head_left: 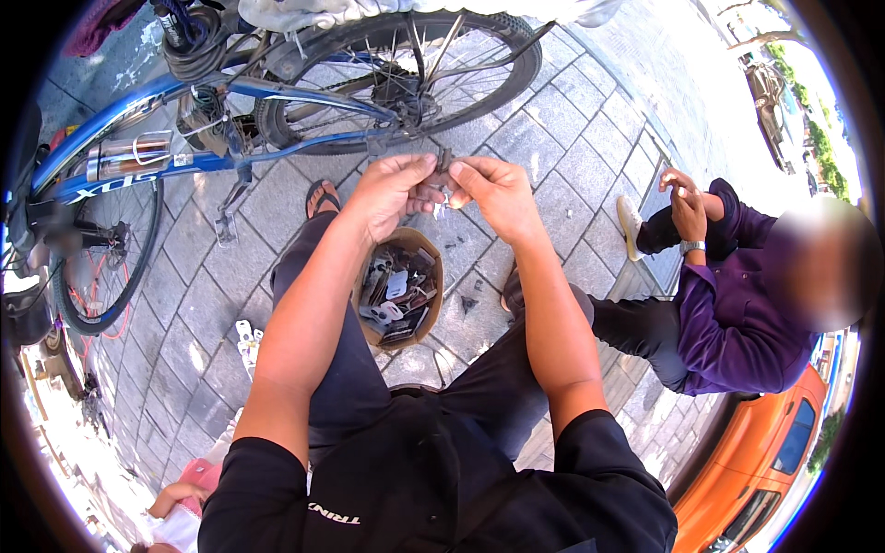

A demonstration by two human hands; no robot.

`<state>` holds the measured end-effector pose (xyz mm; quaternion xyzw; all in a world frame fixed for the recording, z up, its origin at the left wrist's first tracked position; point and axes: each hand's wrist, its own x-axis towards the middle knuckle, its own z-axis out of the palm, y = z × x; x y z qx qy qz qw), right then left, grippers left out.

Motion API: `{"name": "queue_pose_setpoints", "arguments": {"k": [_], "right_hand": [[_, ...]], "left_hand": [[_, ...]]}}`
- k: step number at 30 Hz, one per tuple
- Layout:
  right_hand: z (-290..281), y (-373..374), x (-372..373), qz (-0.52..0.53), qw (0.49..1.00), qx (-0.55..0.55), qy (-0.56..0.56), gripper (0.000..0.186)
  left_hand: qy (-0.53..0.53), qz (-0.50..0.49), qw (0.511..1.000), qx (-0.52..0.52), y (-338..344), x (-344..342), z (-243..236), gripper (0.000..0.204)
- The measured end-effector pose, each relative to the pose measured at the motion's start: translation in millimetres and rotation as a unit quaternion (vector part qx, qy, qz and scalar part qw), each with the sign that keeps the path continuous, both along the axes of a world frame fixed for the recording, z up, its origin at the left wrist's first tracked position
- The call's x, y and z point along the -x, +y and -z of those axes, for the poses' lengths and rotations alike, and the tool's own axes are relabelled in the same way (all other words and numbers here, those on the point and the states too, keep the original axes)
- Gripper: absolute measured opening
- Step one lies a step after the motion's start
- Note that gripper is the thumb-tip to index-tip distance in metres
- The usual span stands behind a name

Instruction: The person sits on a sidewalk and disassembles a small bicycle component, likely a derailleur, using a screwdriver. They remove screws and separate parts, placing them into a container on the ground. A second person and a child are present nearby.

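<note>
The left hand (398,190) and right hand (496,195) are both clamped, thumb to fingers, on a small dark part (444,159) held between them above the paving (567,214), its long axis pointing away from the body; which end is its front I cannot tell; a box (431,319) sits below

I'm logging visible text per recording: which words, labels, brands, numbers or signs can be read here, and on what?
Blue bicycle frame: white lettering, wording withheld.
Black shirt: white chest lettering, wording withheld.
Cards in the cardboard box: any print too small to read.
Small parts between left hand and right hand: any print unreadable.
</note>
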<state>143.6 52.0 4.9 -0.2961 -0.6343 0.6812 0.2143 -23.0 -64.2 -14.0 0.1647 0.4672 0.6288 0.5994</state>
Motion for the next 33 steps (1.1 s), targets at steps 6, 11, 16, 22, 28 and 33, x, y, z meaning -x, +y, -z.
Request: {"name": "queue_pose_setpoints", "arguments": {"k": [6,11,16,22,28,33], "right_hand": [[-5.4,-1.9,1.4,0.003,1.0,0.0,-0.011,0.024],[-6.5,-2.8,2.8,0.012,1.0,-0.001,-0.012,0.024],[-5.5,-1.0,3.4,0.003,1.0,-0.007,-0.016,0.025],[-4.6,-3.6,1.7,-0.002,0.999,-0.036,-0.032,0.029],[4.4,-8.0,-1.0,0.043,0.989,-0.144,0.002,0.023],[0.0,-13.0,-4.9,0.072,0.949,-0.305,0.044,0.021]], "left_hand": [[-0.024,0.011,1.0,-0.009,0.2,2.9,3.8,0.028],[-0.044,0.012,0.999,-0.013,1.1,4.1,8.1,0.027],[-0.054,0.015,0.998,-0.027,1.9,5.2,11.2,0.026],[-0.03,0.001,0.999,-0.044,0.8,4.4,12.4,0.022],[0.211,-0.07,0.972,-0.077,5.9,-12.5,6.3,0.034],[0.261,-0.07,0.945,-0.184,1.0,-16.1,1.1,0.036]]}}
